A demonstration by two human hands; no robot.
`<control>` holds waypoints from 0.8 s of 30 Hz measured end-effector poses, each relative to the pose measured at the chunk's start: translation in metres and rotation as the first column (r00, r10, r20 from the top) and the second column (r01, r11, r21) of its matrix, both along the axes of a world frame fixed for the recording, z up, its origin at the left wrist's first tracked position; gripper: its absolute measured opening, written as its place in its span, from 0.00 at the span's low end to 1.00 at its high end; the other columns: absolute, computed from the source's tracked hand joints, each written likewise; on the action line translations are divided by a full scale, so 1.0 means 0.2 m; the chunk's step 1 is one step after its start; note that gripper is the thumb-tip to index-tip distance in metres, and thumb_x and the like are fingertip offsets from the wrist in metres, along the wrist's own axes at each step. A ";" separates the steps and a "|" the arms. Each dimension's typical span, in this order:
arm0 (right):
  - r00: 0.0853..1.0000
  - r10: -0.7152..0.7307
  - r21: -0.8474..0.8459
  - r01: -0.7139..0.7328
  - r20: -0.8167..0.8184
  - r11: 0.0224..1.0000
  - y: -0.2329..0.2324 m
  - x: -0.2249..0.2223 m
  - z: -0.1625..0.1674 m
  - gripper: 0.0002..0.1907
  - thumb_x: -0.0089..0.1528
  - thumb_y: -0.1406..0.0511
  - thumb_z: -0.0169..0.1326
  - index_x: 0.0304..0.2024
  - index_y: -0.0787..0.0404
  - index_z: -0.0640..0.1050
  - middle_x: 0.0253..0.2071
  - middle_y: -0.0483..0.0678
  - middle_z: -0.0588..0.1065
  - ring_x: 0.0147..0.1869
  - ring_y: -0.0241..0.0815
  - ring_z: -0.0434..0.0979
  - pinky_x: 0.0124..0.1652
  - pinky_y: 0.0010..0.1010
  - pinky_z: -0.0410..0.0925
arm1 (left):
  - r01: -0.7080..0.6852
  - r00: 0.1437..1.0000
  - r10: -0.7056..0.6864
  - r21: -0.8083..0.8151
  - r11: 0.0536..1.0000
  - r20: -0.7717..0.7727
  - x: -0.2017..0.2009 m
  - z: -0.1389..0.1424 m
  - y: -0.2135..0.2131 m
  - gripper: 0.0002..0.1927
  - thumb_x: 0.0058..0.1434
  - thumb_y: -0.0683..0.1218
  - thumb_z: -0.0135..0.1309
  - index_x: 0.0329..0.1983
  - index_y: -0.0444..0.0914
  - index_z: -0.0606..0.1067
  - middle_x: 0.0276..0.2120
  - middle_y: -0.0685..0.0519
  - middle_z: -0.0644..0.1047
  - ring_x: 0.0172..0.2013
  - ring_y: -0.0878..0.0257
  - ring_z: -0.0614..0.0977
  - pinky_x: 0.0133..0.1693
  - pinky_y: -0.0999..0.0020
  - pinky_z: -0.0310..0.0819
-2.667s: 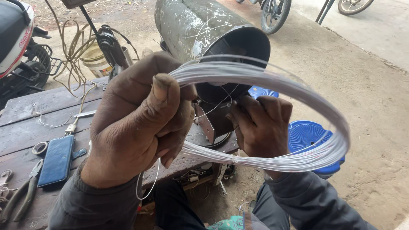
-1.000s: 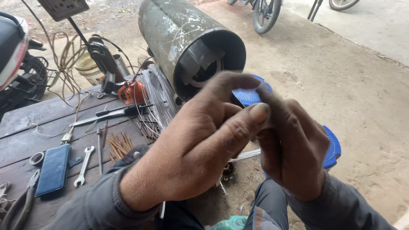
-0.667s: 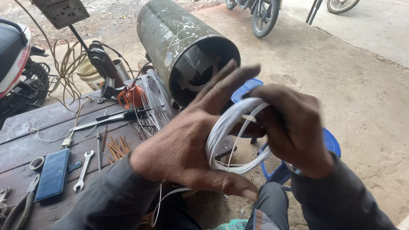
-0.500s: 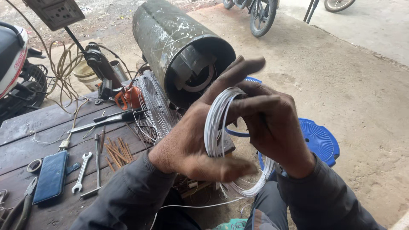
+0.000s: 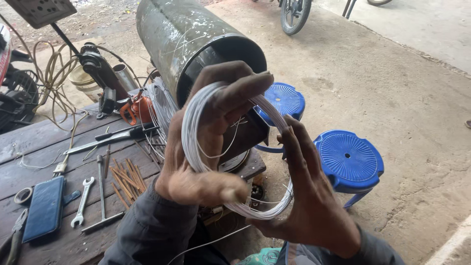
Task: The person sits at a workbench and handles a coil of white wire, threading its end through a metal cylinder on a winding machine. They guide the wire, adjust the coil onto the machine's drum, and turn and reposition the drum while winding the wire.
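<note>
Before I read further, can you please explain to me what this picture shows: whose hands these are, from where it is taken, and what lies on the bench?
The picture comes from a camera worn on a person's head, looking down at that person's own two bare hands. There is no machine arm here.

The left hand grips a coil of thin white wire; the loops run around its fingers. The right hand is open, its palm pressed against the far side of the coil.

Behind the hands lies a large dark metal cylinder, resting on a wooden workbench. On the bench you see a small wrench, a blue phone, a screwdriver and a bundle of thin brown sticks.

On the ground to the right stand two blue plastic stools.
</note>
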State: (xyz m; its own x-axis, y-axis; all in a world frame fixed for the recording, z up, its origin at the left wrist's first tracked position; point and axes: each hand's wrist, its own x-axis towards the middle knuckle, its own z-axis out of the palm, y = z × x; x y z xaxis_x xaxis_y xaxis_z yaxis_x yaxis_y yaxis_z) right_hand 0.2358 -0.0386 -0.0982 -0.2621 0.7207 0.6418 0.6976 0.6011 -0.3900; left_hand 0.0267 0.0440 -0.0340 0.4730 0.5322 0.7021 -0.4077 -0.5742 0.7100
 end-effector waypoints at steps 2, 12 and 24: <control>0.999 -0.023 0.035 0.025 -0.041 0.999 -0.01 -0.04 -0.04 0.76 0.42 0.50 0.77 0.77 0.59 0.41 0.77 0.68 0.45 0.80 0.70 0.50 0.69 0.56 0.62 | -0.097 0.993 0.104 0.117 0.988 -0.055 -0.01 0.01 0.00 0.45 0.57 0.70 0.64 0.69 0.40 0.71 0.58 0.48 0.68 0.58 0.61 0.77 0.64 0.66 0.75; 0.936 -0.242 0.033 0.258 -0.256 0.965 -0.07 0.00 -0.17 0.47 0.49 0.64 0.74 0.69 0.61 0.67 0.52 0.54 0.78 0.50 0.40 0.82 0.41 0.31 0.78 | -0.172 0.980 0.166 0.046 0.984 0.112 -0.02 0.01 0.01 0.22 0.69 0.57 0.64 0.56 0.37 0.78 0.45 0.48 0.79 0.44 0.58 0.87 0.47 0.66 0.87; 0.980 0.101 0.531 -0.179 0.172 0.828 0.26 0.07 0.23 0.21 0.60 0.58 0.65 0.49 0.61 0.74 0.43 0.56 0.74 0.46 0.48 0.81 0.45 0.38 0.77 | 0.437 0.860 -0.312 -0.266 0.859 0.404 0.05 -0.13 0.12 0.18 0.77 0.47 0.52 0.61 0.28 0.74 0.51 0.41 0.79 0.59 0.49 0.79 0.65 0.53 0.73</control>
